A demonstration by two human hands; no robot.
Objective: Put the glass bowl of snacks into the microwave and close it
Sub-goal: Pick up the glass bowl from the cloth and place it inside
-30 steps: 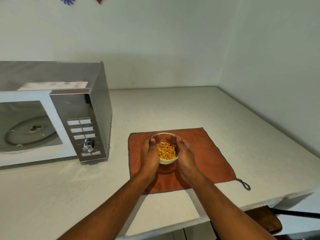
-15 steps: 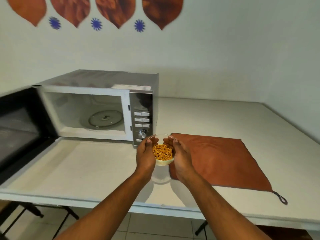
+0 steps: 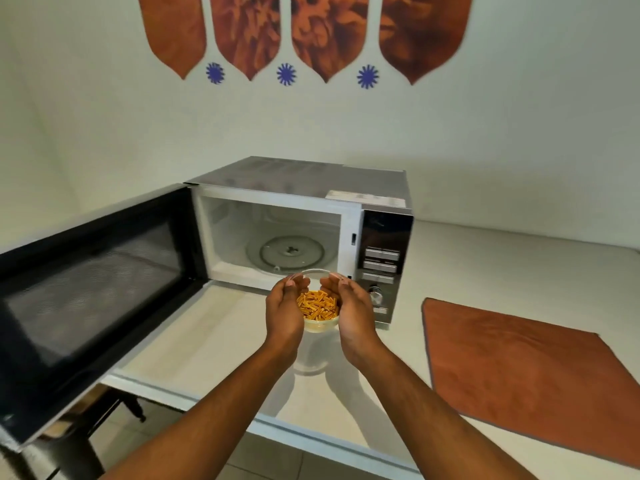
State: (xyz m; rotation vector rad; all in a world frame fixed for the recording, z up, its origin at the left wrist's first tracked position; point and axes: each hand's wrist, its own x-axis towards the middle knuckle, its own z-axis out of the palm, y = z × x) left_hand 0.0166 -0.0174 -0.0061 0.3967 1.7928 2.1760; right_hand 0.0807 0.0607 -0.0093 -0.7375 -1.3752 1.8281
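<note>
**Bowl held in front of the open microwave**

Head view: a pale desk [image 3: 214, 341] stands against a white wall bearing four rust-coloured leaf shapes [image 3: 252, 32] and three blue star marks [image 3: 286, 74]. One microwave [image 3: 311, 220] sits on it, its door [image 3: 93, 289] swung wide to the left and one turntable [image 3: 285, 252] inside. One rust cloth [image 3: 519, 368] lies flat to the right. The left hand [image 3: 284, 313] and right hand [image 3: 355, 310] cup one glass bowl of snacks [image 3: 318, 306] above the desk, fingers [image 3: 296, 282] curled round its rim, seemingly just short of the opening.
</note>
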